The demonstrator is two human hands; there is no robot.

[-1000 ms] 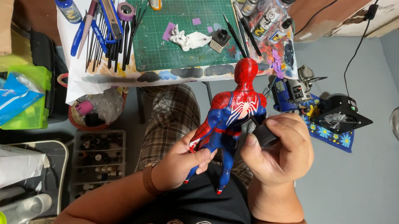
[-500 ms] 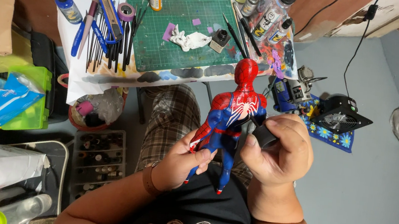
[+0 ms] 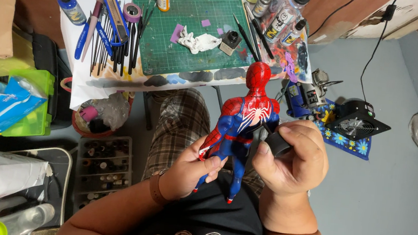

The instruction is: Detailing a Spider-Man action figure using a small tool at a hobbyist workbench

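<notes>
red and blue action figure (image 3: 242, 121) held upright over the lap, just in front of the table edge, head toward the green cutting mat (image 3: 197, 33). left hand (image 3: 190, 172) fingers curled around the figure's arm and hip; right hand (image 3: 292, 160) fingers closed around a small black cylinder (image 3: 277, 143) touching the figure's other side. brushes (image 3: 118, 46) and paint bottles (image 3: 276, 16) lie on the table beyond.

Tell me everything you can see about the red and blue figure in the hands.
The figure is a glossy, plastic-looking humanoid with a red head, a red chest bearing a white spider shape, and blue sides and legs with red feet. It is held upright above the lap, head toward the table. The left hand grips one arm and hip; the right hand, holding a small black cylinder, touches its other side.
</notes>
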